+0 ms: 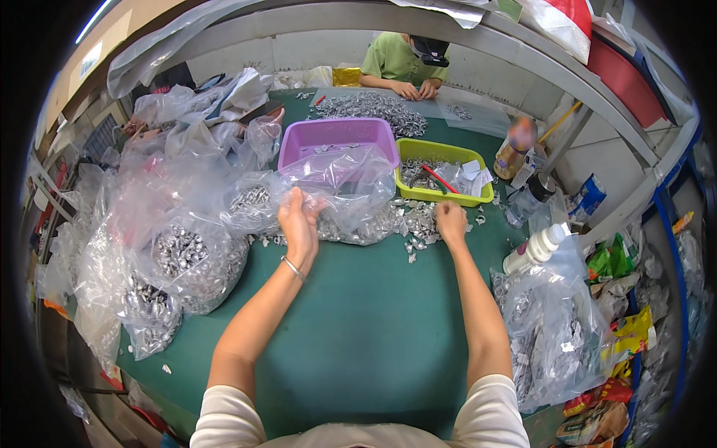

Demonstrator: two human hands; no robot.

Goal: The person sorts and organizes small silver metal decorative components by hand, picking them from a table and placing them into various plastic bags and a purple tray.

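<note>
My left hand (299,227) grips the edge of a clear plastic bag (358,221), which lies on its side with many small silvery metal parts inside. Its upper film lies against a purple plastic basin (291,140). My right hand (452,223) is at the right end of a loose pile of small metal parts (420,224), just below a lime-green plastic basin (442,195). Its fingers are curled, and whether they hold a part is hidden. In the green basin lie metal parts, red-handled pliers (440,178) and paper slips.
Filled plastic bags (190,269) crowd the left of the green table (364,325). On the right stand a white bottle (535,248), a clear jar (531,199) and another bag (552,336). Across the table a person (400,64) handles parts beside a large heap (372,109).
</note>
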